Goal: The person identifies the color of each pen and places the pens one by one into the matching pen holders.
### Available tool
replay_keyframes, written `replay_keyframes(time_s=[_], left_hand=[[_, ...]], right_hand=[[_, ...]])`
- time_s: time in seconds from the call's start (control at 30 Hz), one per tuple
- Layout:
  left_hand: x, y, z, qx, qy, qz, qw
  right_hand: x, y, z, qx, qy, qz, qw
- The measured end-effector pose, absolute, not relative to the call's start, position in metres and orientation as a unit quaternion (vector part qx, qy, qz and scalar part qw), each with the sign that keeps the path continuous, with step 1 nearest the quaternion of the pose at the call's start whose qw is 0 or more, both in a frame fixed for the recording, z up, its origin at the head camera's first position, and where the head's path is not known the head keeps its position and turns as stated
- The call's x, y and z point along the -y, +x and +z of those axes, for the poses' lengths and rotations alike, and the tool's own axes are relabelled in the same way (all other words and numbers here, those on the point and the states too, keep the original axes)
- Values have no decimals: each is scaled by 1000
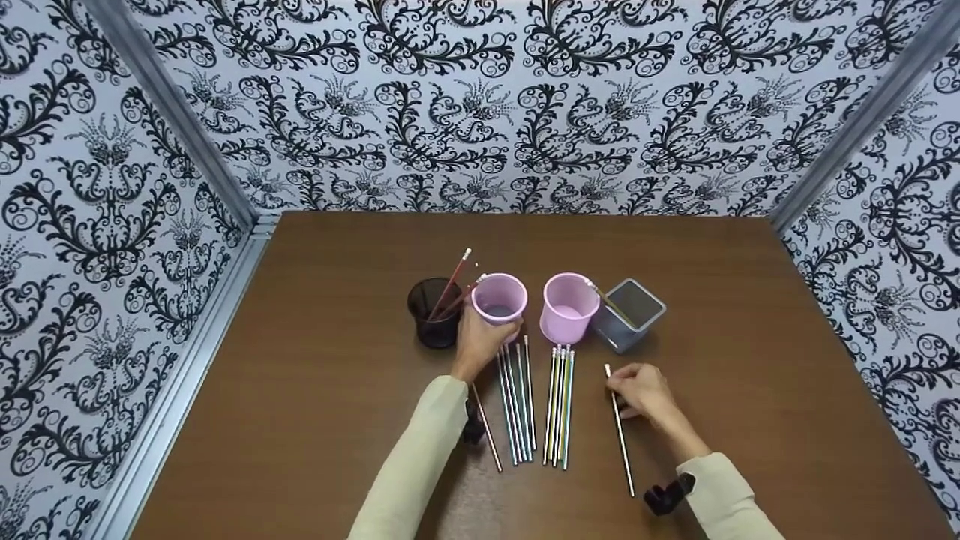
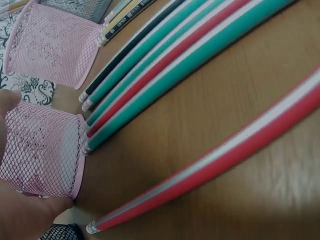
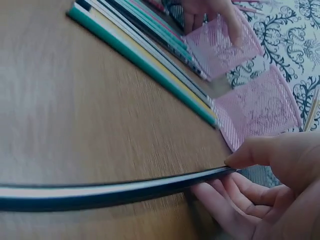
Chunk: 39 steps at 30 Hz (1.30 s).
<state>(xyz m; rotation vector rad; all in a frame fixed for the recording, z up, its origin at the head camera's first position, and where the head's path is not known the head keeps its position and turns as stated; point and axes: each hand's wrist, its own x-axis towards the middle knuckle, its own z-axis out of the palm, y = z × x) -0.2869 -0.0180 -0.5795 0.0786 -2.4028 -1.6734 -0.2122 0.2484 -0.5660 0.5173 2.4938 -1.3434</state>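
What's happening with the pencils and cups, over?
Left hand gripping left pink cup. Right hand pinching dark pencil near one end. Pencil rows lying between them, maybe in the way.

Head view: high, facing forward and down, table [image 1: 322,322] to back wall [image 1: 465,112]. Left wrist: close and low, turned sideways, cups [image 2: 52,47] at left edge, pencils [image 2: 155,80] running off top right. Right wrist: also close, turned opposite way, cups at right; left hand [image 3: 212,12] shows at top. All three share cups, pencils.
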Motion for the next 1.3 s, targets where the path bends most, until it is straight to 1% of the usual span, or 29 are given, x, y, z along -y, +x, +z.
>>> replay_keyframes(time_s=[0.27, 0.5, 0.63, 0.77, 0.93, 1.1, 1.3], left_hand=[[19, -288, -578, 821, 18, -559, 111], [19, -288, -579, 799, 19, -596, 81], [20, -289, -580, 789, 8, -608, 93], [21, -289, -580, 794, 0, -598, 109], [22, -289, -581, 810, -7, -576, 114], [24, -288, -580, 821, -10, -560, 106], [25, -288, -580, 836, 3, -542, 87]], right_hand=[[-227, -211, -549, -853, 130, -493, 110], [-211, -210, -526, -828, 82, -550, 77], [-204, -211, -513, -814, 51, -576, 55], [-199, -211, -499, -803, -5, -595, 27], [-189, -212, -484, -802, -65, -593, -15], [-178, -218, -471, -796, -93, -595, -58], [-164, -231, -458, -791, -106, -588, -128]])
